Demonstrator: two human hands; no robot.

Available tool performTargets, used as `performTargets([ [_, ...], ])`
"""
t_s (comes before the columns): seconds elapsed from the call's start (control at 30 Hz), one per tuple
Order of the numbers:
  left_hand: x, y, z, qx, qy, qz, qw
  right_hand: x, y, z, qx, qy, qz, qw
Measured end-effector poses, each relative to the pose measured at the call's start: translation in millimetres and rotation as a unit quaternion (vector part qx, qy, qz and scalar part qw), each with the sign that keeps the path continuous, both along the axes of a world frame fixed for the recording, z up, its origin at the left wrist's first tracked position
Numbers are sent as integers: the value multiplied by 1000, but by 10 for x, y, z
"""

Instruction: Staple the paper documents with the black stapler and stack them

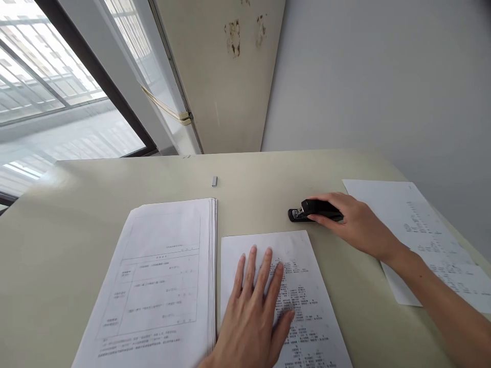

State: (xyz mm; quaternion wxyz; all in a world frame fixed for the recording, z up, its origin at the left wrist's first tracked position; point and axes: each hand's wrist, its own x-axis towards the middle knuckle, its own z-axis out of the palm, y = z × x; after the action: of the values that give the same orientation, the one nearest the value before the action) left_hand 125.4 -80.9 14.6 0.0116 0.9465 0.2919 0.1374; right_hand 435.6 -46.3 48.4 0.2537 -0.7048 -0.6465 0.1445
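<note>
My left hand point(256, 301) lies flat, fingers stretched out, on a printed sheet point(307, 306) in the middle of the pale table point(61, 230). My right hand point(355, 220) is closed round a black stapler point(312, 210) that rests on the table just beyond the sheet's far right corner, its metal nose pointing left. A thick stack of printed forms point(161, 286) lies to the left of the sheet, edge to edge with it.
A small strip of staples point(214, 180) lies on the table beyond the stack. More printed sheets point(425, 230) lie at the right edge, under my right forearm. A window and a door frame stand behind the table; a grey wall is at the right.
</note>
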Motion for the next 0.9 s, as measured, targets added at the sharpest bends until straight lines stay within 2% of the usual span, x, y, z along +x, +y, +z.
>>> performTargets([
  [0.13, 2, -4, -2, -2, 5, -2, 1000, 65, 39, -31, -42, 35, 6, 998],
  [0.5, -9, -6, -7, -17, -2, 4, 1000, 85, -3, -58, -45, 47, 2, 998],
  [0.6, -6, -3, -5, -14, -3, 4, 1000, -11, -83, -12, 12, 5, -22, 1000],
  [0.67, -2, -3, -1, -7, -2, 5, 1000, -132, -201, 30, 78, -36, -72, 994],
  [0.73, 4, -4, 4, 4, -2, 3, 1000, -266, -361, 56, 106, -52, -129, 985],
  [0.8, 10, -4, 8, 16, -1, 2, 1000, -387, -533, 55, 57, -30, -173, 983],
  [0.9, 20, 1, 12, 22, 2, 1, 1000, -535, -739, 27, -92, 77, -186, 975],
])
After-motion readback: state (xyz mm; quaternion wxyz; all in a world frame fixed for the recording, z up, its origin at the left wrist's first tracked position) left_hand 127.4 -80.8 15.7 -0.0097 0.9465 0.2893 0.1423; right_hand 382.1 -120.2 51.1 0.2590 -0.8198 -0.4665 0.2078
